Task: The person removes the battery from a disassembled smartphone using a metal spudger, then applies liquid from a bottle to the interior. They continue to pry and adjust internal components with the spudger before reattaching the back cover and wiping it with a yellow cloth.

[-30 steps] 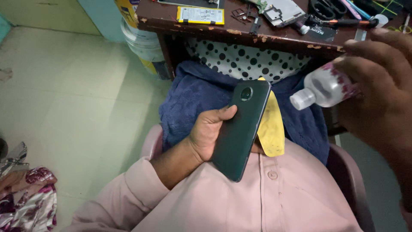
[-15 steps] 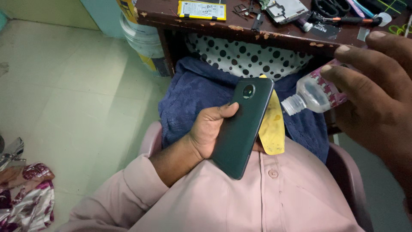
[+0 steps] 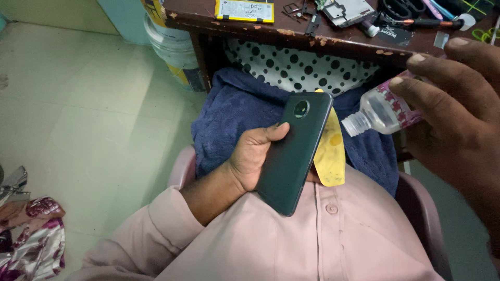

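The left hand [image 3: 255,156] grips a dark green phone [image 3: 294,151] back-side up over the lap, thumb across its rear cover and the remaining fingers hidden beneath; the phone's long axis runs from lower left to upper right, camera ring at the far end, with a yellow cloth [image 3: 329,151] tucked under its right edge. The right hand [image 3: 458,119], fingers clasped round a small clear bottle [image 3: 383,110] with a pink patterned label, holds it tilted, uncapped neck pointing left and down, near the phone's upper right edge but apart from it. On the wooden table [image 3: 291,32] beyond lies a flat yellow rectangular pack [image 3: 245,10] with dark corners.
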